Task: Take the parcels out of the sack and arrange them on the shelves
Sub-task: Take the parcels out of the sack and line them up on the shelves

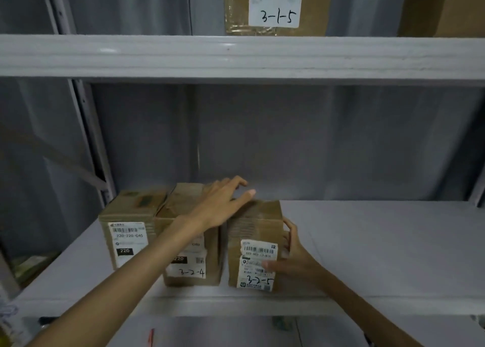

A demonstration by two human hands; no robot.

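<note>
So the parcel marked 3-2-5 (256,244) is sitting on the middle shelf (367,241), lower centre of the frame, standing upright with its label facing out. There's a thin gap between it and the 3-2-4 parcel (191,262) to its left, and a third box (126,231) is standing further left, touching that one.

Both hands are working it. The left hand (223,205) is reaching over the neighbour's top with fingers spread and mostly straight, fingertips resting on the parcel's top back edge — not really gripping. The right hand (291,252) is cupping the parcel's right side, fingers curling round the far corner and thumb pressing the label on the front.

What matters here: the gap is lying to the left of the parcel, and the right hand is the one sitting on the opposite face, so I'm guessing it's doing the pushing leftward while the left one is steadying the top. The sack isn't showing in frame.
</note>
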